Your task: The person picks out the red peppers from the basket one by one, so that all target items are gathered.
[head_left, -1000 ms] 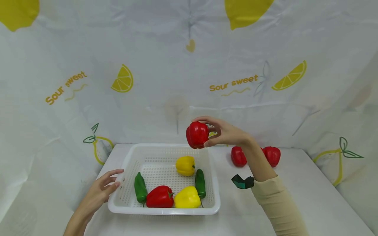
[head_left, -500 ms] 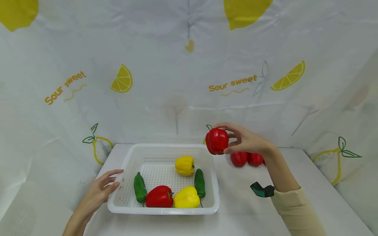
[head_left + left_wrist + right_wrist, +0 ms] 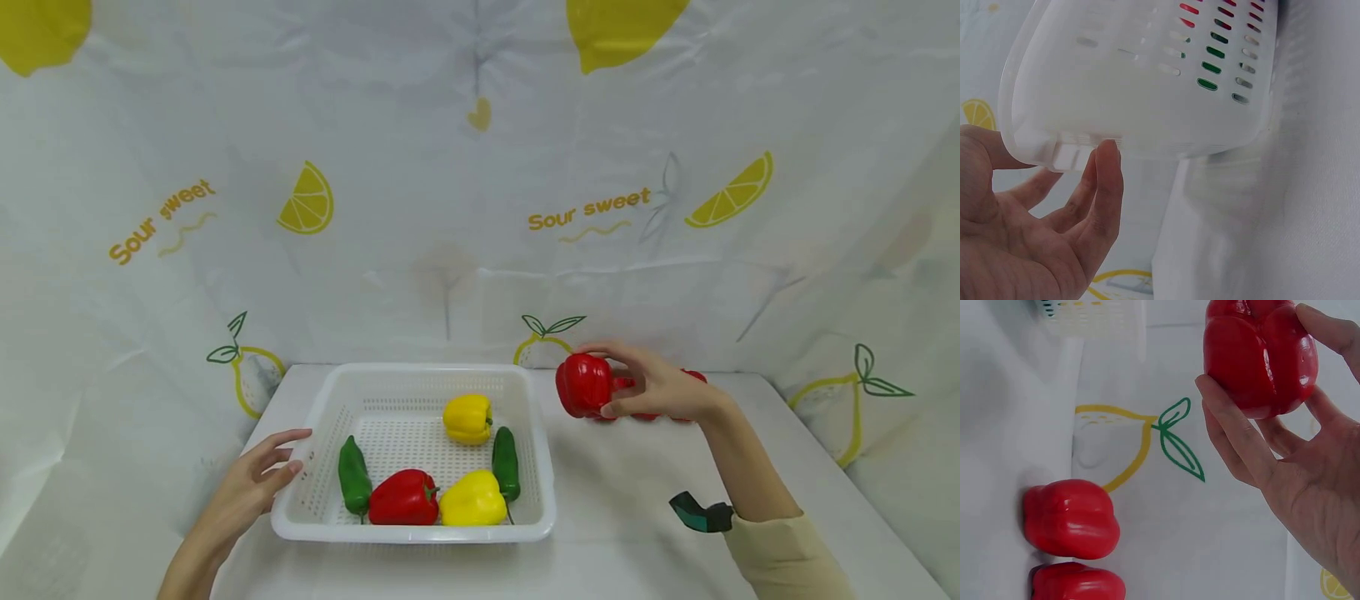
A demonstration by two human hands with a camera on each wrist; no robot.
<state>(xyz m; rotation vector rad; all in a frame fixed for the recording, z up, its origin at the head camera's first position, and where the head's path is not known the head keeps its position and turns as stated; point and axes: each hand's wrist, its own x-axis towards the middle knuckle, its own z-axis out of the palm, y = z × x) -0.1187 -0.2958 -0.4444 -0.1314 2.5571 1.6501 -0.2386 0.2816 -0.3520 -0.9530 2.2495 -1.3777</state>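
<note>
My right hand (image 3: 660,387) grips a glossy red bell pepper (image 3: 583,385) above the table, right of the white perforated basket (image 3: 412,534). The right wrist view shows this held pepper (image 3: 1260,356) between the thumb and the fingers (image 3: 1235,428). At the basket's left rim, my left hand (image 3: 251,487) holds the edge loosely, its fingertips (image 3: 1109,153) on the rim in the left wrist view. Inside the basket lie a red bell pepper (image 3: 405,498), two yellow bell peppers (image 3: 474,500) and two long green peppers (image 3: 355,475).
More red bell peppers (image 3: 1072,519) lie on the white table (image 3: 622,500) near its back edge, mostly hidden behind my right hand in the head view. A white cloth (image 3: 442,208) printed with lemons hangs behind the table. A dark strap piece (image 3: 701,512) sticks out at my right sleeve.
My right hand has carried the red bell pepper rightward and down, from above the basket's back right corner to beside the basket. My left hand and the basket hold their place.
</note>
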